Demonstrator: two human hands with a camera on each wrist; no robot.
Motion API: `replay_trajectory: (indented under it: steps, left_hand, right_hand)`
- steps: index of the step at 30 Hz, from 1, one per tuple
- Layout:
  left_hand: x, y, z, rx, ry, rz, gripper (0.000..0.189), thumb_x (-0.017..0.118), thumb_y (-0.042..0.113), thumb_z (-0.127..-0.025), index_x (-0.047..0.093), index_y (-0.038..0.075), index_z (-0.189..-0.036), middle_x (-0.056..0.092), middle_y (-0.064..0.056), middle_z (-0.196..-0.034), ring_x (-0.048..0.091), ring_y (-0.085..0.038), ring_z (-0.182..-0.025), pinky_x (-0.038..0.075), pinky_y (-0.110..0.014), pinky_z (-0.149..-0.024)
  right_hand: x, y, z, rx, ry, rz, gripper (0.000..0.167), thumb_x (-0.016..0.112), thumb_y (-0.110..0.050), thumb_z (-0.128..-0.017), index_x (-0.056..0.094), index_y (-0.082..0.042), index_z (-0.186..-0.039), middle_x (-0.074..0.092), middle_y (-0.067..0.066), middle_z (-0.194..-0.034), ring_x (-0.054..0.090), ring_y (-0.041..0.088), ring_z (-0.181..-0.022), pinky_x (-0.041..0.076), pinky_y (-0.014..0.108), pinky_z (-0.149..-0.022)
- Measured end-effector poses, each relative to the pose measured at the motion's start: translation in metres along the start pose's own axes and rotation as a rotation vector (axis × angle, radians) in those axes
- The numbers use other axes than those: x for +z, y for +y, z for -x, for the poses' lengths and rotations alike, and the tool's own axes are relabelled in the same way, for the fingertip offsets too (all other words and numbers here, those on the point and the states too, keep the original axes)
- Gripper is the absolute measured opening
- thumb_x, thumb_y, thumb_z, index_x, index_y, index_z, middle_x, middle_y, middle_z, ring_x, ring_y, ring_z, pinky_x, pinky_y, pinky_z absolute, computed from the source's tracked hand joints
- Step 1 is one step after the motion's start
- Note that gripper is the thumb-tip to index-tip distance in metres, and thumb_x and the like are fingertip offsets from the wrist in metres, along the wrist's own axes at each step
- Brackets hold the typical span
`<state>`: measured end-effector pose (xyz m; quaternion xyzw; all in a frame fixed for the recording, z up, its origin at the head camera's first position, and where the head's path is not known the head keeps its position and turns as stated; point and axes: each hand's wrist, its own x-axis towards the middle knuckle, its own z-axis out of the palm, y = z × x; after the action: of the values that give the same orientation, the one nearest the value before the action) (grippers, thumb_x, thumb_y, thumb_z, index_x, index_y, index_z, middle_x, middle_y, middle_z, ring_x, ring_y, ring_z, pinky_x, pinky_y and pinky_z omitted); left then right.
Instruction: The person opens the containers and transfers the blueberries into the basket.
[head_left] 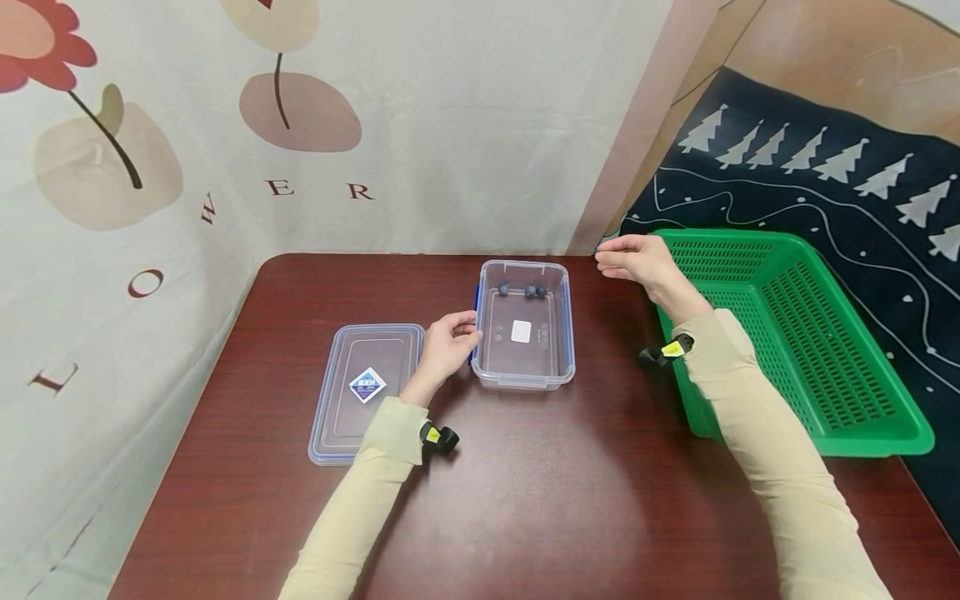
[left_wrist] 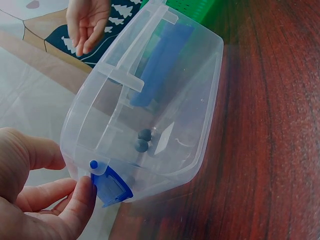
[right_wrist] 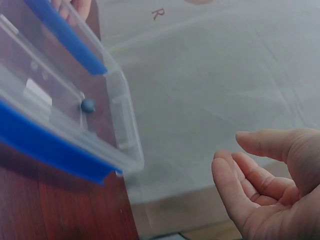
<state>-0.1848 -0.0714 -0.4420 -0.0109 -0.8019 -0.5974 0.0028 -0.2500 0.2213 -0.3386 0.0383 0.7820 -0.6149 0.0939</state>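
Note:
A clear plastic food container point(head_left: 523, 371) with blue side clips stands on the table, its top uncovered. Inside, near its far end, lie a few small round blueberries point(head_left: 531, 291). My left hand point(head_left: 451, 344) holds the container's left rim, thumb at the edge and fingertips at the blue clip point(left_wrist: 111, 186). To the right of the container, my right hand point(head_left: 637, 260) hovers close to the green basket's far left corner. Its thumb and curved fingers point(right_wrist: 226, 180) stand apart, with nothing seen between them.
A clear lid point(head_left: 341, 433) with a blue-edged rim and a diamond label lies left of the container. The large green basket point(head_left: 813, 437) takes up the table's right side. A printed curtain point(head_left: 465, 133) hangs right behind the table's far edge.

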Motion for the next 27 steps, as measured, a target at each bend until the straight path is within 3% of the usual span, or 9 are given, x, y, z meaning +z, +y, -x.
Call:
replay_trajectory:
  steps: [6, 10, 13, 18, 27]
  left_hand:
    - [0.0, -0.001, -0.001, -0.018, -0.003, 0.0, 0.032, 0.063, -0.003, -0.083, 0.061, -0.009, -0.114, 0.065, -0.025, -0.101, 0.064, -0.033, -0.092, 0.054, -0.032, -0.085]
    - [0.0, -0.002, -0.001, -0.019, -0.003, 0.001, 0.033, 0.063, -0.003, -0.083, 0.061, -0.009, -0.114, 0.065, -0.025, -0.101, 0.064, -0.033, -0.092, 0.054, -0.033, -0.085]
    - [0.0, -0.002, -0.001, -0.019, -0.005, 0.005, 0.033, 0.063, -0.003, -0.083, 0.06, -0.01, -0.114, 0.064, -0.025, -0.101, 0.064, -0.034, -0.093, 0.054, -0.033, -0.085]
    - [0.001, -0.001, -0.001, -0.015, -0.008, 0.006, 0.033, 0.063, -0.003, -0.082, 0.06, -0.011, -0.114, 0.064, -0.026, -0.1, 0.064, -0.034, -0.093, 0.054, -0.032, -0.085]
    - [0.001, -0.001, -0.001, -0.013, -0.005, 0.014, 0.033, 0.063, -0.004, -0.082, 0.06, -0.011, -0.114, 0.064, -0.026, -0.101, 0.064, -0.034, -0.093, 0.054, -0.033, -0.085]
  right_hand:
    - [0.021, -0.003, -0.008, 0.001, 0.004, 0.007, 0.035, 0.065, -0.007, -0.087, 0.056, 0.012, -0.115, 0.065, 0.001, -0.082, 0.066, 0.008, -0.07, 0.055, 0.029, -0.079]
    - [0.034, -0.005, -0.013, 0.011, 0.009, -0.001, 0.031, 0.065, -0.007, -0.087, 0.058, 0.01, -0.113, 0.066, 0.013, -0.092, 0.066, 0.01, -0.07, 0.051, 0.037, -0.086]
    - [0.043, -0.005, -0.016, 0.018, 0.006, -0.013, 0.031, 0.065, -0.007, -0.087, 0.059, 0.01, -0.113, 0.065, 0.019, -0.1, 0.066, 0.011, -0.071, 0.052, 0.036, -0.085]
    - [0.058, -0.003, -0.019, 0.033, -0.006, -0.016, 0.031, 0.066, -0.01, -0.087, 0.06, 0.008, -0.112, 0.065, 0.016, -0.099, 0.066, 0.01, -0.071, 0.053, 0.033, -0.084]
    - [0.085, 0.007, -0.024, 0.053, -0.006, -0.045, 0.03, 0.066, -0.01, -0.087, 0.062, 0.006, -0.111, 0.062, 0.022, -0.109, 0.062, 0.034, -0.101, 0.052, 0.037, -0.089]
